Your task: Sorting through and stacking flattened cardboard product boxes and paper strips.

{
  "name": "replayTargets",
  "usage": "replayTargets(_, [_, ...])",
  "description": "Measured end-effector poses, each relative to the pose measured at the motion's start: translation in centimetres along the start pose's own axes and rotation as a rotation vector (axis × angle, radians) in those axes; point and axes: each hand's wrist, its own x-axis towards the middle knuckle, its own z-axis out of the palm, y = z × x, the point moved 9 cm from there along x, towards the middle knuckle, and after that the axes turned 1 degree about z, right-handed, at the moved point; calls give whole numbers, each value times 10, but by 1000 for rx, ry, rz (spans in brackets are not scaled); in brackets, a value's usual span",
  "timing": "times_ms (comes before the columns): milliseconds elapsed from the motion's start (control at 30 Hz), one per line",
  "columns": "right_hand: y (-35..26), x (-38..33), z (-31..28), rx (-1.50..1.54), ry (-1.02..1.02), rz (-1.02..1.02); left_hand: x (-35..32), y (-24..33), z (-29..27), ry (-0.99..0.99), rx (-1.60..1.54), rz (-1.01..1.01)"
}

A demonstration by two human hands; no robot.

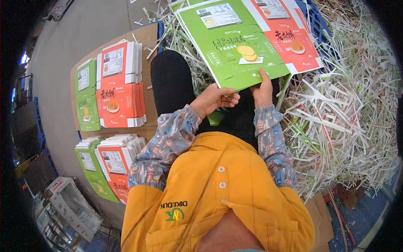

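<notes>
A flat printed carton sheet (226,46) in green, with pictures of round cakes, extends away from me above my lap. A matching red carton sheet (289,46) adjoins its right side; I cannot tell whether the two are joined. My left hand (216,101) grips the near edge of the green sheet at its left corner, fingers curled. Farther right, my right hand (263,90) pinches the same edge, thumb on top and fingers hidden beneath. Patterned sleeve covers wrap both my forearms.
Stacks of red cartons (119,96) and green cartons (87,96) lie on brown cardboard (142,35) to my left. Another red stack (115,168) and green stack (94,174) stand nearer. Shredded paper strips (331,113) heap up on my right, around a blue plastic crate (317,21).
</notes>
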Motion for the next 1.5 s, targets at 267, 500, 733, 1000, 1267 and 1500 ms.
replayTargets(267, [-13,3,-3,-59,54,-82,-15,-2,-8,-41,130,-44])
replayTargets(500, [-62,-12,-3,-152,62,-144,-34,-1,-68,15,759,-97])
replayTargets(733, [-47,-3,-12,-123,118,-155,-5,-12,21,-141,193,-89])
replayTargets(1000, [-46,2,-15,-132,145,-144,3,-32,3,-1,166,-87])
replayTargets(1267, [-84,-1,-34,-196,81,-154,-28,-12,-84,-67,1686,-84])
replayTargets(1500, [-76,-7,-29,-200,81,-160,2,34,-42,328,356,395])
